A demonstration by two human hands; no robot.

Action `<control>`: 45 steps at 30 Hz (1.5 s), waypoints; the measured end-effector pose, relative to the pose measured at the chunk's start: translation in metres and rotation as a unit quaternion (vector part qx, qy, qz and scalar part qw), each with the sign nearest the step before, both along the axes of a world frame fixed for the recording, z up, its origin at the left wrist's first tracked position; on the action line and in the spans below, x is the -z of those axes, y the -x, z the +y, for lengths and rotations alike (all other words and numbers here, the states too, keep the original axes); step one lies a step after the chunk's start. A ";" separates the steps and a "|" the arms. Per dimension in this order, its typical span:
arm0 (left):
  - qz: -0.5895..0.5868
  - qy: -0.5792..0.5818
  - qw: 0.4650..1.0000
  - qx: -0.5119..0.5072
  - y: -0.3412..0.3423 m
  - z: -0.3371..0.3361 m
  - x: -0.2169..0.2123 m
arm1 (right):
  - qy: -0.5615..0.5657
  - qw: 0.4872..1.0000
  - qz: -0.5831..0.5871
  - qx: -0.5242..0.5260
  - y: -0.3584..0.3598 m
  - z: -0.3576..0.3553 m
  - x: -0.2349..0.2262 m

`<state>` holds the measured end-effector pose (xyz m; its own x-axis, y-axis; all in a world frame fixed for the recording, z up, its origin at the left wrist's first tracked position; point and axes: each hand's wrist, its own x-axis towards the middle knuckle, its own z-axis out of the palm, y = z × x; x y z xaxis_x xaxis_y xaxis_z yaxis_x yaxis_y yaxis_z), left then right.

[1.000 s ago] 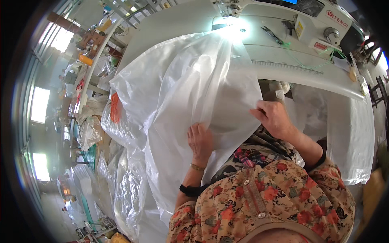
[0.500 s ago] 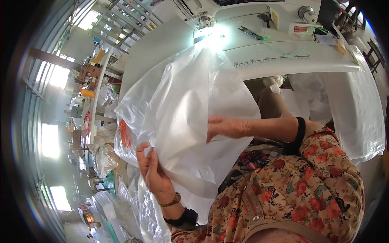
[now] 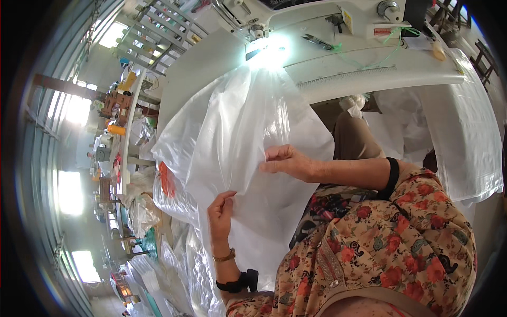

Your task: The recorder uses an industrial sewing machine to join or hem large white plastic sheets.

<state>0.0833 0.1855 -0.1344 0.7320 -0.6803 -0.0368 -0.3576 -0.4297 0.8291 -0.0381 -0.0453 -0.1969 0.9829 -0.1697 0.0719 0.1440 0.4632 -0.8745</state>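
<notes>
A large translucent white plastic sheet (image 3: 248, 127) hangs in folds from the lit needle area of a sewing machine (image 3: 256, 31) down over my lap. My left hand (image 3: 221, 214) is closed at the lower left of the sheet, with thumb and forefinger pinching it. Higher and to the right, my right hand (image 3: 288, 162) pinches another part of the sheet between thumb and fingers. Folds run from both hands up to the machine, where the glare hides the needle and the sheet's end.
On the machine table (image 3: 195, 63) lie thread snips (image 3: 318, 41) tied to a green cord, beside a printed ruler scale (image 3: 346, 75). More clear plastic sheeting (image 3: 462, 132) drapes over the right side. An orange-red patch (image 3: 167, 179) shows at the left, near a cluttered side bench (image 3: 128, 132).
My right hand has come out from behind a fold and now pinches the sheet's front. My left hand has shifted right and closed on it. The sheet is drawn into tighter folds.
</notes>
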 end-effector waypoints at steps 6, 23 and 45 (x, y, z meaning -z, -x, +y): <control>-0.373 0.041 0.922 0.094 0.025 -0.062 -0.020 | 0.127 0.991 0.020 -0.041 0.013 0.021 0.005; -0.133 0.085 0.988 0.000 0.012 -0.096 -0.006 | 0.144 0.934 0.142 0.293 0.014 -0.006 0.067; 0.087 0.052 0.991 0.087 0.013 -0.106 0.019 | -0.002 0.997 0.070 -0.015 0.042 0.010 0.015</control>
